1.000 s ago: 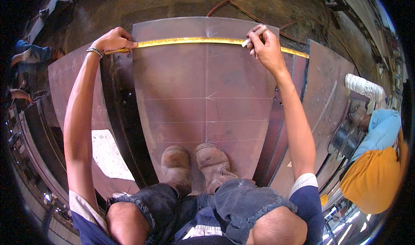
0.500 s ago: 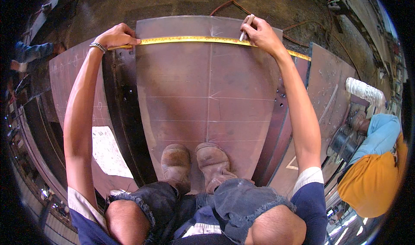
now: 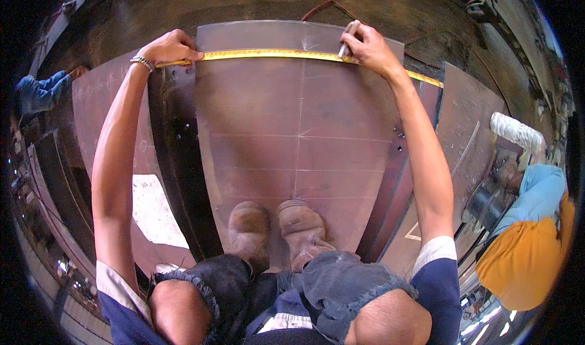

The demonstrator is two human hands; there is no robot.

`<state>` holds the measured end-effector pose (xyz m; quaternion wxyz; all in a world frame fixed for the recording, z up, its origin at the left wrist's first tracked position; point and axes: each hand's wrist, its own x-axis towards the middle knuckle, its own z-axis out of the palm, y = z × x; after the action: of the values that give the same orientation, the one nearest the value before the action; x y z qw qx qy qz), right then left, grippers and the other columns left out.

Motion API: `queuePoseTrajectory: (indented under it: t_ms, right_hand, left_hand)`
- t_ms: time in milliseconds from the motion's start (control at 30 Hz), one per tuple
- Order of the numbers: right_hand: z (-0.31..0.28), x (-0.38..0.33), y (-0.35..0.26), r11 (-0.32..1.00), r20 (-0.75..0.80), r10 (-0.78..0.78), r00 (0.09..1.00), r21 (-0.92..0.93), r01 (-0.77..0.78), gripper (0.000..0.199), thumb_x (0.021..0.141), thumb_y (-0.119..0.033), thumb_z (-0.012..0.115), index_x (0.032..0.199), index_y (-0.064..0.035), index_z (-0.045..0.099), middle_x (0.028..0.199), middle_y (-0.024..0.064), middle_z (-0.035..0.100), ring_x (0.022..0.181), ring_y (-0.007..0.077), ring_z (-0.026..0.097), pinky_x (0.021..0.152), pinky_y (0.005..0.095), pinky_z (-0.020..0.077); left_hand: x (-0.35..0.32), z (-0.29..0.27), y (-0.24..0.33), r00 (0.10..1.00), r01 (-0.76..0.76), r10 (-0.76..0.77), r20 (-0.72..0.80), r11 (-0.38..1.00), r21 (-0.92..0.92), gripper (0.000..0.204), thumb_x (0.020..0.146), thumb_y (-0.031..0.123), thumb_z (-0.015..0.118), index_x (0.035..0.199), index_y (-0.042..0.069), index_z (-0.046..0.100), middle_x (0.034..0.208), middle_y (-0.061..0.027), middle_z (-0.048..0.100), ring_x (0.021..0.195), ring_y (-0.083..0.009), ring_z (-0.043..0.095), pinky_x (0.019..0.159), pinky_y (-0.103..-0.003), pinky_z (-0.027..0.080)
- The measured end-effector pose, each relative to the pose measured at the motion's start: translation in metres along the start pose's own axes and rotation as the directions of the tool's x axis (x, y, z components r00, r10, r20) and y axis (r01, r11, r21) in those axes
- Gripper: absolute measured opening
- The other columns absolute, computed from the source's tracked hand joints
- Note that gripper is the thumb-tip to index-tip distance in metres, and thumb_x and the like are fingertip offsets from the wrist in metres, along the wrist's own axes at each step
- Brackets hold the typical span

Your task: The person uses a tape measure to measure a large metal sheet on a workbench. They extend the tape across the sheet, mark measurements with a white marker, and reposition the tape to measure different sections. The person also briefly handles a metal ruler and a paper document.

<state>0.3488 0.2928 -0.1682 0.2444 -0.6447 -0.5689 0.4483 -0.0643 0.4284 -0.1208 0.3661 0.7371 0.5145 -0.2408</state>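
Note:
A yellow tape measure [image 3: 268, 54] is stretched across the far part of a reddish-brown steel plate [image 3: 256, 113] marked with thin white lines. My left hand [image 3: 170, 48] is closed, pinching the tape at the plate's left edge. In my closed right hand [image 3: 373, 46] is a pale, thick marker [image 3: 348, 39], held upright with its tip down at the tape. The tape runs on beneath that hand, past the plate's right edge. Whether the right fingers also press on the tape cannot be seen. My boots [image 3: 248, 229] stand on the near part of the plate.
Dark steel beams [image 3: 183, 162] flank the plate. A white sheet [image 3: 157, 214] lies at the left. Reddish hose [image 3: 332, 0] loops on the floor beyond. At the right is a person in orange [image 3: 521, 263]; at the far left, another person's blue sleeve [image 3: 49, 92].
The plate and tape appear slightly farther right in view. Both my hands keep their grips, the marker still at the tape. The blue-sleeved arm at the far left has shifted.

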Motion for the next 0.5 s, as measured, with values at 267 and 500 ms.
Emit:
queuePoseTrajectory:
  t_ms: [267,500]
  right_hand:
    - [-0.0012,0.0004,0.0051,0.996,-0.004,0.084,0.996,0.013,-0.084,0.026,0.092,-0.027,0.06,0.092,-0.0016,0.062,0.076,0.0043,0.062,0.069,0.0117,0.056,0.065,0.0315,0.0474]
    - [-0.0002,-0.0003,-0.0009,0.998,-0.007,0.064,0.998,-0.004,-0.064,0.027,0.092,-0.028,0.061,0.093,-0.0008,0.063,0.079,0.0043,0.064,0.071,0.0117,0.057,0.066,0.0321,0.0478]
  left_hand:
    - [0.0027,0.0047,-0.0014,0.999,0.033,-0.035,-0.033,0.999,-0.036,0.046,0.072,0.049,0.076,0.084,0.004,0.076,0.07,-0.0071,0.07,0.059,-0.0149,0.063,0.061,-0.03,0.049]
    - [0.0042,0.0039,-0.0067,1.0,0.016,-0.016,-0.013,1.0,-0.016,0.045,0.074,0.049,0.076,0.084,0.004,0.075,0.069,-0.0072,0.07,0.06,-0.0143,0.064,0.061,-0.029,0.048]
